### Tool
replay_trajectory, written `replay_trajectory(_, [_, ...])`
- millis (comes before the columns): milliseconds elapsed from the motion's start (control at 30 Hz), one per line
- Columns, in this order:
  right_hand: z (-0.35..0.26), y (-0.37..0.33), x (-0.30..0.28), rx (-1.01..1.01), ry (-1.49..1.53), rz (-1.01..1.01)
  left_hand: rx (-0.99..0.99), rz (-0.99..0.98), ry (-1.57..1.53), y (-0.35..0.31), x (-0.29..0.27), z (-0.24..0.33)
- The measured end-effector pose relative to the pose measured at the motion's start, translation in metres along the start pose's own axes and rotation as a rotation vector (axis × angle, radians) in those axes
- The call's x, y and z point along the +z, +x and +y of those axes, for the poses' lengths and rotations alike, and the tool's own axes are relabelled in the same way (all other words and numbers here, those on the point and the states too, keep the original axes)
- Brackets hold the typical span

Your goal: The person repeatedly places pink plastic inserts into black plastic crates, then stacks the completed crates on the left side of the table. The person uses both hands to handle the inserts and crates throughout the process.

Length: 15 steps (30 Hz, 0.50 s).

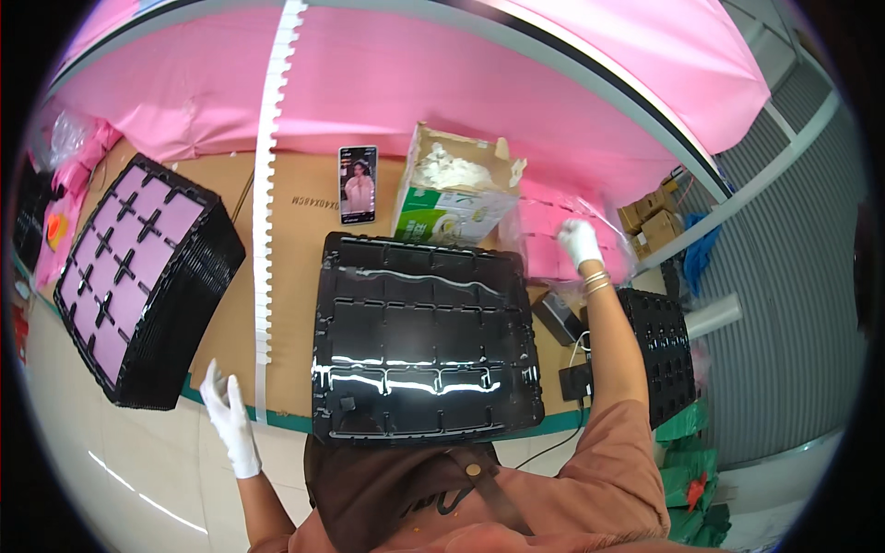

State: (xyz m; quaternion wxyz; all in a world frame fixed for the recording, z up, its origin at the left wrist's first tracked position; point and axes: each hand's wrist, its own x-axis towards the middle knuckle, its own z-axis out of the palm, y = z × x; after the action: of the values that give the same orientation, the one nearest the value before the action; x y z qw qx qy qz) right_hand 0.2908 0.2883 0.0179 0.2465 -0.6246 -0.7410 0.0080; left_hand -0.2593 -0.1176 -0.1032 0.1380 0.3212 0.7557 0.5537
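A black plastic tray (pixel 419 323) with shallow compartments lies in front of me on the table. My right hand (pixel 579 243), in a white glove, reaches over pink sheets (pixel 546 241) that lie in a clear plastic bag at the back right. Its fingers are curled together against the pink pile; whatever they hold is hidden. My left hand (pixel 228 417), also gloved in white, hangs off the table's front edge, left of the tray. Its fingers are apart and hold nothing. Further left stands a tall stack of black trays (pixel 175 304), its top one showing pink sheets (pixel 129 240) in the compartments.
Behind the tray stand an open carton (pixel 456 198) of white gloves or cloth and a phone (pixel 358 184). A white notched strip (pixel 267 184) crosses the table. At right are a black box (pixel 559 318), a power adapter (pixel 576 381) with cables and more black trays (pixel 659 350).
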Motion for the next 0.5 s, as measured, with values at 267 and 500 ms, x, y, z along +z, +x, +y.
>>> replay_trajectory(267, [0.005,-0.046,0.026,0.045,-0.203,-0.211,0.139,-0.068,0.104,0.017,0.004,0.051])
replay_trajectory(500, [0.025,-0.028,0.021,0.15,0.403,-0.24,0.207,-0.243,-0.083,0.028,0.036,0.139])
